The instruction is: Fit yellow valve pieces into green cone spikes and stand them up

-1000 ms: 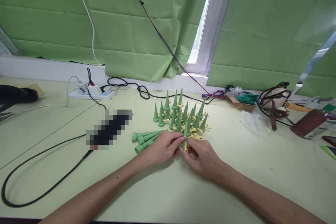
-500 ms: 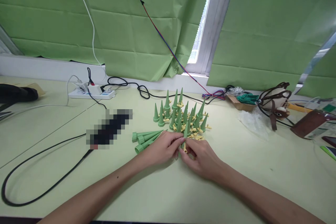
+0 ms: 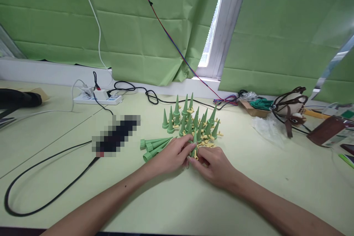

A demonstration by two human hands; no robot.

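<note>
My left hand (image 3: 178,153) is closed around a green plastic watering spike (image 3: 195,137), which stands point up with a small yellow valve (image 3: 196,154) at its lower part facing me. The fingers of my right hand (image 3: 214,164) are bent in at the base of the same spike, by the valve; its fingertips are partly hidden. Just beyond, a cluster of upright green spikes (image 3: 170,121) with yellow valves stands on the table. Several spikes without visible valves (image 3: 155,143) lie left of my left hand. Loose yellow valves (image 3: 207,143) lie behind my right hand.
A pixelated dark object (image 3: 117,134) with a black cable lies at left, a power strip (image 3: 96,99) behind it. To the right are a plastic bag (image 3: 268,129), a cardboard box (image 3: 256,108), a bag with brown straps (image 3: 289,105) and a red-brown container (image 3: 328,131).
The held spike shows more of its cone above my fingers. My right fingertips have shifted slightly down and away from the valve. The other spikes stay in place.
</note>
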